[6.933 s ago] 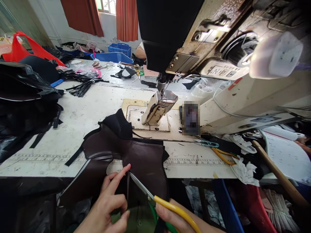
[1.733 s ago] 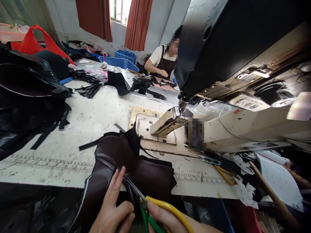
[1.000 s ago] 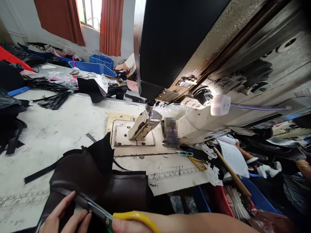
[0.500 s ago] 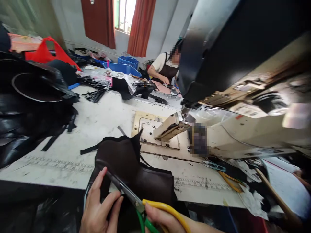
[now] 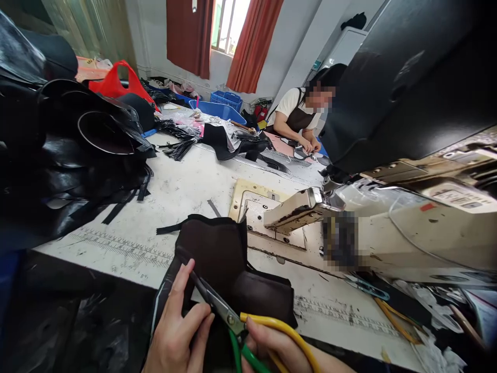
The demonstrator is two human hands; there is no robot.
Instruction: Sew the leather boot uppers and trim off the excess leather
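A dark brown leather-like piece (image 5: 212,246) with black edges lies on the white table and hangs over its front edge. My left hand (image 5: 176,329) is at its lower left, thumb and fingers pinched on the material while the index finger stretches along it. In my right hand (image 5: 277,344) is a pair of scissors (image 5: 229,317) with one yellow and one green handle. The blades point up and left across the piece, close to my left fingertips, nearly closed. Part of the material under the hands is hidden.
A sewing machine (image 5: 293,210) stands just beyond the piece, its large body filling the right. Black leather pieces (image 5: 97,181) are heaped at left. Other yellow-handled scissors (image 5: 392,318) lie at right. A co-worker (image 5: 298,114) bends over work at the table's far side.
The view has shifted, so the table and machine appear farther right. Both hands, the scissors and the leather piece keep nearly the same arrangement. More of the co-worker shows.
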